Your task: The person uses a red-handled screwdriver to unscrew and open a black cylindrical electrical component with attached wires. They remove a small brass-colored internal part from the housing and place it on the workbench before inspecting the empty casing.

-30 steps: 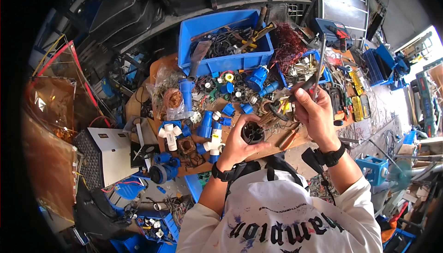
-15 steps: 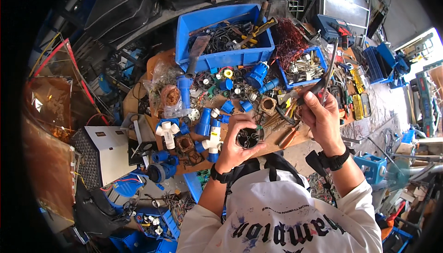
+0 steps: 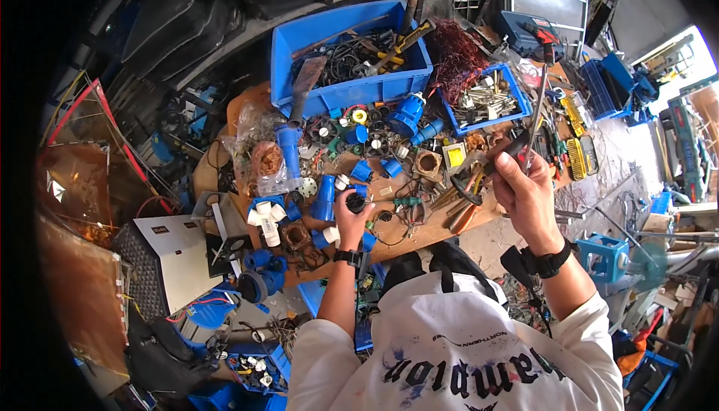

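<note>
My left hand [image 3: 349, 220] is over the front part of the wooden table, its fingers curled around a small black round part [image 3: 356, 202]. Blue and white pipe fittings [image 3: 323, 198] lie right beside it. Raised at the right, my right hand [image 3: 524, 200] is closed on a long, thin metal tool [image 3: 538, 104] with a dark grip. The tool points away from me; its exact kind I cannot make out. Under that hand are several tools with wooden handles [image 3: 463, 218]. A green-handled tool [image 3: 408, 201] and thin black wires lie between my hands.
A large blue bin [image 3: 352, 98] of cables and tools stands at the back, with reddish wire [image 3: 458, 51] piled beside it. A smaller blue tray [image 3: 487, 120] holds metal bolts. Square rusty metal pieces [image 3: 428, 162] lie mid-table. A white-lidded box [image 3: 172, 257] stands at the left.
My left hand has moved left and farther from my body with the black round part, uncovering the green-handled tool and wires. My right hand stays raised with the metal tool.
</note>
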Demonstrator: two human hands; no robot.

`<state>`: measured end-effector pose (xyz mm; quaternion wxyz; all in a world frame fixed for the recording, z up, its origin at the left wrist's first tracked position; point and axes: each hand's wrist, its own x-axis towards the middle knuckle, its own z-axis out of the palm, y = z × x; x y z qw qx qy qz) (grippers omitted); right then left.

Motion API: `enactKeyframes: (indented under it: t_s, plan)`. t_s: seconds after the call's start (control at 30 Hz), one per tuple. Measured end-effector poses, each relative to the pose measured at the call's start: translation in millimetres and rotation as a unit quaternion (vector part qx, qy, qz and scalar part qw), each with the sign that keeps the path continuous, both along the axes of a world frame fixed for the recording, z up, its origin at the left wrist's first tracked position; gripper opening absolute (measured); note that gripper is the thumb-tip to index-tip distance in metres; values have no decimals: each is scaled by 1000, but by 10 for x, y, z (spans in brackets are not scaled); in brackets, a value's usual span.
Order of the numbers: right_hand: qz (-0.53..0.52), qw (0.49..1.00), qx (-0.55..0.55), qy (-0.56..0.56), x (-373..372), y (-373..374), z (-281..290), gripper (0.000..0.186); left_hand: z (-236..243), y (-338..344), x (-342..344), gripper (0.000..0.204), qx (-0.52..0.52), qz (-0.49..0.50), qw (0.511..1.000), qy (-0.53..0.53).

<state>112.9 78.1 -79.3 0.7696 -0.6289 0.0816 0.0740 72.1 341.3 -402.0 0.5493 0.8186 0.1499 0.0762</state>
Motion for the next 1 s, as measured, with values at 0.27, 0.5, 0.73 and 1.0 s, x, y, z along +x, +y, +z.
enactKeyframes:
  t_s: [0.27,0.5,0.73,1.0]
  plan:
    - [-25,999,-34,2,-101,-127,-16,16,-396,-344,191,56,117,7,993,-34]
    - [-61,997,-53,9,-227,-265,12,15,-564,-552,390,54,189,-13,982,24]
    - [-78,995,-49,24,-245,-340,84,16,-733,-675,517,54,229,-47,971,48]
    - [-68,997,-24,10,-155,-306,121,17,-409,-629,480,60,243,-64,967,31]
